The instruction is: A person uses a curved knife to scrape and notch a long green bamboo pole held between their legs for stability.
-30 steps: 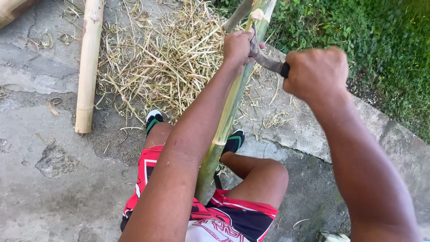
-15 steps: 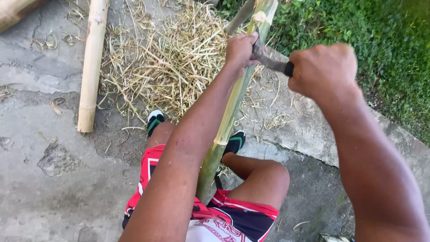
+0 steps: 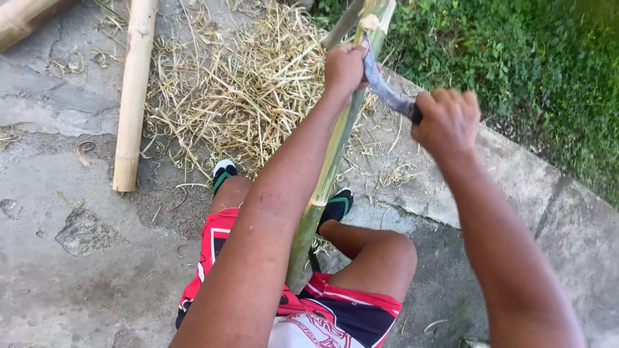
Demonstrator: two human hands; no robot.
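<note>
Cracked grey concrete fills the left and near part of the scene, with a raised concrete kerb running to the right and green ground cover beyond it at far right. We sit with both knees bent, in red, black and white shorts and dark sandals with green and white trim. Between our legs a long green bamboo stalk slopes from near centre up to the far edge, smooth and cylindrical, its far end pale where the skin is stripped. Our left hand is clenched around the stalk near that far end. Our right hand is clenched around the dark handle of a curved metal blade, whose tip lies against the stalk just beside the left hand. At far centre lies a loose heap of dry straw-coloured shavings, thin and curled. Left of it lies a pale tan bamboo pole, matt and straight; another tan pole crosses the far left corner.
</note>
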